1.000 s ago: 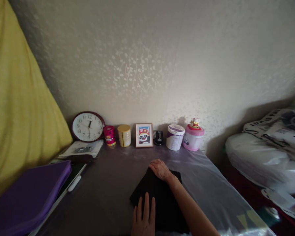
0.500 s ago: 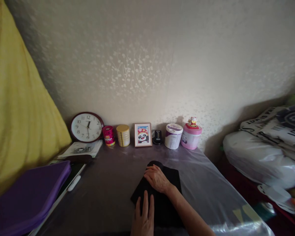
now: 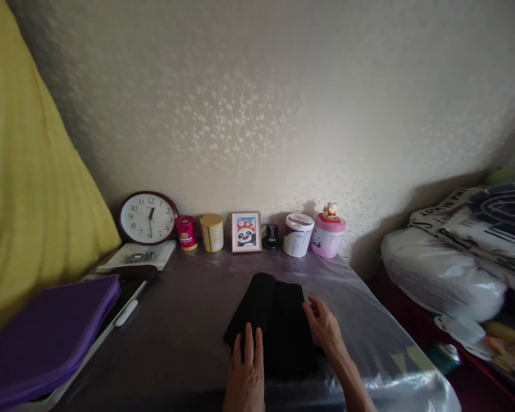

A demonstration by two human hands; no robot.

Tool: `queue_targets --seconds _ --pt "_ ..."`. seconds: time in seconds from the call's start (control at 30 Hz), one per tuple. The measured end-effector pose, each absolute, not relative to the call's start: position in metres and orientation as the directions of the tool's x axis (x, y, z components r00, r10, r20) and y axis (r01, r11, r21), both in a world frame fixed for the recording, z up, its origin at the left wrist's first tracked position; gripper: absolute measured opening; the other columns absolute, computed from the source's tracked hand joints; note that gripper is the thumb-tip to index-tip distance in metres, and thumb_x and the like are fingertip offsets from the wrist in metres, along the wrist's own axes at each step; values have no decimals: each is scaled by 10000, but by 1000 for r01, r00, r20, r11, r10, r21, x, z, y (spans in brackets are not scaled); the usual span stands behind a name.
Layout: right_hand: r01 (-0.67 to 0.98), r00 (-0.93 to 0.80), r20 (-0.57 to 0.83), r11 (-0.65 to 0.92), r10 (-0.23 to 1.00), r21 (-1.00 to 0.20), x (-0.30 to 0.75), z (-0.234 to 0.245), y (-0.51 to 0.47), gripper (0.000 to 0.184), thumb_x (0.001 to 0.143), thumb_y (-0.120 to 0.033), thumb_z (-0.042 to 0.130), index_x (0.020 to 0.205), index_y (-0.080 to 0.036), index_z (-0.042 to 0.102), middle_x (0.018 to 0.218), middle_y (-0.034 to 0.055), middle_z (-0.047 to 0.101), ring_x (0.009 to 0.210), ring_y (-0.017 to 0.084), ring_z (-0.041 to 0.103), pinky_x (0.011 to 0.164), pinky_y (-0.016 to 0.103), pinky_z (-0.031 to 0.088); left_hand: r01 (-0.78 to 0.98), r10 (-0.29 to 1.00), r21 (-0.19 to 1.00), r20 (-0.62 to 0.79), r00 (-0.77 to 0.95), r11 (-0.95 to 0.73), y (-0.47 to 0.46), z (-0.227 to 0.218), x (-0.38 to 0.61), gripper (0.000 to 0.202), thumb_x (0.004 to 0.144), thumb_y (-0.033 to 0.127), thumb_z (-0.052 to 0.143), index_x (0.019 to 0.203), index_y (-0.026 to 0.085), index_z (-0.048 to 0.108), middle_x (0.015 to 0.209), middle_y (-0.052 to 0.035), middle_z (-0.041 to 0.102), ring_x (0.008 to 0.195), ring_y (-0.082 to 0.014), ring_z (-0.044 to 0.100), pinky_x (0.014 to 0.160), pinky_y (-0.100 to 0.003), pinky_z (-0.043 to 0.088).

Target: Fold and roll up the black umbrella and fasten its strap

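Observation:
A folded black cloth [image 3: 272, 317] lies on the dark table [image 3: 189, 326], which is covered with a clear plastic sheet. My left hand [image 3: 245, 372] lies flat on the cloth's near left part, fingers stretched out together. At the cloth's right edge is my right hand [image 3: 324, 326], fingers loosely curled and touching the fabric, nothing held in it.
Along the wall stand a round clock [image 3: 148, 217], a red tin [image 3: 186, 233], a gold tin [image 3: 212, 232], a framed panda picture [image 3: 246, 232], a white tub [image 3: 297, 234] and a pink jar [image 3: 327, 236]. A purple case [image 3: 47, 335] lies left. Bagged bedding [image 3: 446, 274] sits right.
My right hand slid from the far end of the cloth back and over to its right edge. The left hand stayed pressed on the near part.

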State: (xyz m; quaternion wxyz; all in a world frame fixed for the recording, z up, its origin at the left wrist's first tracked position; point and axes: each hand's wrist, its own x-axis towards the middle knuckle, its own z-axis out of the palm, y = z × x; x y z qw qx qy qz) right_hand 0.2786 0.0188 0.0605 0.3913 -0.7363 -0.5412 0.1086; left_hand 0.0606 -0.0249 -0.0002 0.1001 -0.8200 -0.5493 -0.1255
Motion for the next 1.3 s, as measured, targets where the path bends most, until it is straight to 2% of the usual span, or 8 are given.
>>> queue_targets --seconds 0.1,0.2,0.33,0.5,0.73,0.93,1.1,1.3 --pt "642 375 158 -133 913 -755 268 59 -1 435 777 -491 439 1019 -166 599 786 62 665 741 221 626 703 320 459 923 879 -17 301 371 -384 -26 2 61 812 649 56 432 1406 136 147 1465 -141 241 1311 -348 267 985 -447 410" --pt "597 374 132 -129 918 -792 260 58 -10 432 748 -505 475 1008 -188 614 832 67 679 795 240 633 715 323 459 933 898 27 284 336 -358 -29 5 62 796 642 50 444 1393 82 185 1472 -166 197 1332 -350 207 1024 -443 371" --pt "541 382 123 -114 916 -833 256 59 -10 439 711 -475 521 1021 -180 618 908 90 683 896 263 625 774 336 460 919 910 108 225 349 -380 -30 11 59 818 607 -1 429 1387 58 189 1481 -173 131 1348 -335 139 1059 -430 326" --pt "402 326 117 -25 938 -916 241 79 2 446 692 -463 573 1013 -158 625 811 64 671 798 236 622 698 311 468 894 914 208 176 365 -397 -30 15 54 907 531 -77 370 1396 61 133 1487 -163 56 1359 -299 57 1081 -385 293" --pt "171 228 117 78 967 -982 192 100 41 429 658 -433 635 977 -146 617 675 -1 577 693 170 551 625 260 421 909 941 250 146 305 -334 -27 11 60 795 570 -58 386 1352 39 281 1459 -171 220 1352 -299 103 1081 -421 285" --pt "61 117 11 4 993 -998 158 92 64 439 661 -372 641 1029 -136 593 638 -34 534 605 123 515 557 231 396 910 930 221 195 312 -352 -25 6 60 758 554 -43 417 1307 19 359 1426 -205 287 1333 -310 204 1054 -418 337" --pt "210 122 -5 -31 993 -977 149 87 70 422 696 -296 613 1071 -107 578 664 -21 549 625 124 526 580 231 404 907 930 232 194 312 -353 -26 1 54 779 551 -60 405 1323 -7 313 1430 -227 269 1332 -291 226 1065 -365 320" --pt "450 122 83 19 989 -893 148 77 77 378 710 -284 610 1061 -143 592 718 5 616 730 154 581 680 252 427 883 944 339 175 278 -323 -29 0 44 630 729 -13 301 1357 27 260 1397 -210 347 1295 -229 339 1024 -321 361"
